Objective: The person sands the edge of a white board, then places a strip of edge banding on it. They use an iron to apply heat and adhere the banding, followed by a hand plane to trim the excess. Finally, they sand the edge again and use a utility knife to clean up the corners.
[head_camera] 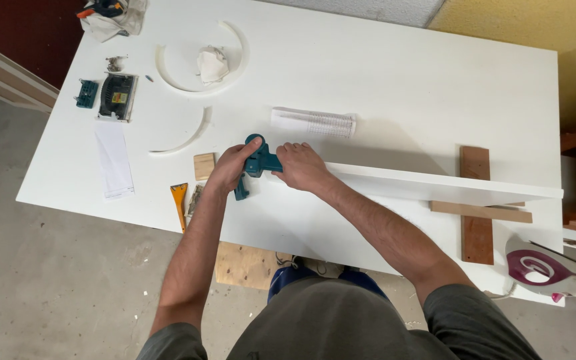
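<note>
A: Teal clamp tool (259, 162) sits at the near end of the long white board (435, 185), which stands on edge across the desk (401, 73). Both hands are on it.

B: Grip?

A: Left hand (229, 167) is wrapped round the clamp's left side, fingers curled over the top. Right hand (301, 165) closes on it from the right, just where the board's end begins. The hands are close together, with the clamp between them (can't tell whether the clamp is actually biting on the board's end).

B: What's next to the clamp?

A: Just left of it: a small square wood block (204, 166). Below that block is a yellow-handled scraper (179, 202), with a small tool (195, 200) beside it, too blurred to identify. Above and right of the clamp is a folded white printed sheet (313, 122).

B: Further out?

A: Up-left of the clamp: a curved white strip (185, 141), then a bigger white ring piece (198, 83) with a crumpled white rag (212, 63) inside it. Far left of the clamp: a white paper slip (115, 160), a dark power sander (117, 97) and a small teal part (87, 93). Far right, well apart from the clamp: two crossed wood boards (477, 220) under the white board, and a white-and-magenta clothes iron (551, 269) at the desk corner.
</note>
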